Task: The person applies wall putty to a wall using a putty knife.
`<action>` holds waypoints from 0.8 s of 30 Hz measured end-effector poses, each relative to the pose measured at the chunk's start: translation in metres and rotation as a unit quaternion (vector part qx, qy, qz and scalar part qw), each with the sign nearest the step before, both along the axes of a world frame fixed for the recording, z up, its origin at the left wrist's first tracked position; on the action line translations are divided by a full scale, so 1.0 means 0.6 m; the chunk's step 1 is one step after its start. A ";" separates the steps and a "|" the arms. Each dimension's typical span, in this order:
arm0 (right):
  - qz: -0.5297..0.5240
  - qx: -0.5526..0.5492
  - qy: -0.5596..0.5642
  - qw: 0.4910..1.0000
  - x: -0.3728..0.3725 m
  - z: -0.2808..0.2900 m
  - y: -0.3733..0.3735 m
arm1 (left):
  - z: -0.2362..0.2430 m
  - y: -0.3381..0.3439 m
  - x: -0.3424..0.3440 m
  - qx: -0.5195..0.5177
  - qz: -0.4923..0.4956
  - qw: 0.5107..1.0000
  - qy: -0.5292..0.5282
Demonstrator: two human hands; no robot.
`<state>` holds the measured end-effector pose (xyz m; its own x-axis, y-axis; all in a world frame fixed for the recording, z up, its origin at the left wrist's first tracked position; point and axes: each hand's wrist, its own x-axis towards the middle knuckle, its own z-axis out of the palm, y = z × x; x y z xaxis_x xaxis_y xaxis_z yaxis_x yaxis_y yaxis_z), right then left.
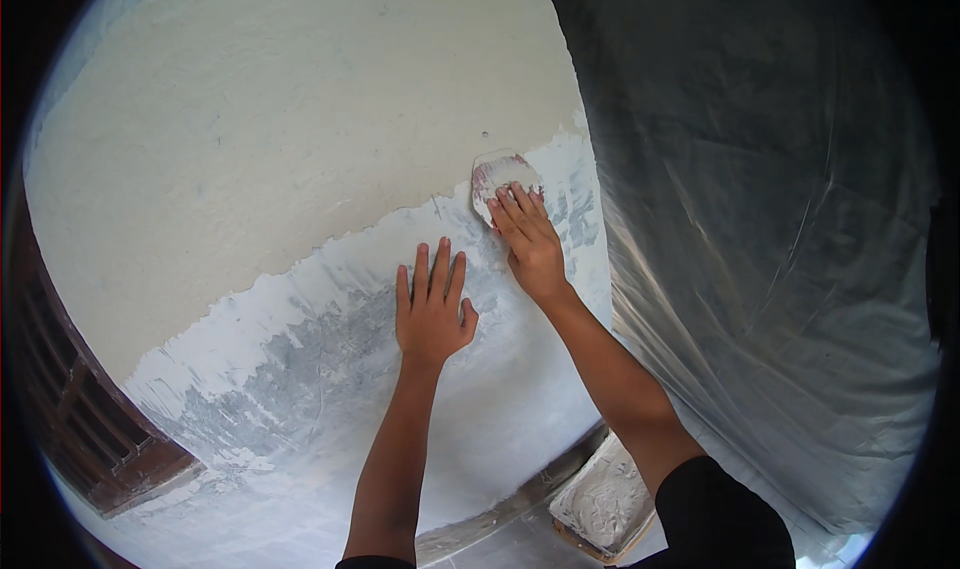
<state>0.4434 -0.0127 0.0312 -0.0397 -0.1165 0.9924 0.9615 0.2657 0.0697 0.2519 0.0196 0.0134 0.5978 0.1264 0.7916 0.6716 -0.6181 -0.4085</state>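
In front of me is a wall [330, 139], with smooth cream plaster above a ragged edge and patchy white and grey below. My left hand [430, 314] lies against the lower patchy part, fingers spread and nothing in it. Near the wall's right edge, my right hand [533, 249] grips a flat putty spreader [500, 174] with rounded corners, smeared white with reddish patches. Its blade lies against the wall over the ragged plaster edge. The fingers press on its face, and the thumb is mostly hidden.
A tray of wet white plaster [605, 499] sits on the floor below my right arm. Creased plastic sheeting [760, 239] hangs along the right. At the lower left is a brown slatted wooden frame [95, 419].
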 end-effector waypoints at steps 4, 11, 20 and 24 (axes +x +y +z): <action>-0.028 0.022 0.042 0.998 -0.006 0.023 -0.013 | 0.001 0.000 -0.005 -0.001 0.004 1.000 0.001; -0.044 0.038 0.056 0.997 -0.011 0.035 0.035 | -0.002 0.002 0.003 0.002 -0.010 1.000 -0.005; -0.017 0.055 0.080 0.995 -0.025 0.053 0.014 | 0.000 0.002 -0.001 -0.007 -0.007 1.000 -0.005; -0.014 0.029 0.063 0.998 -0.019 0.034 0.030 | -0.001 0.001 0.002 -0.005 -0.011 1.000 -0.003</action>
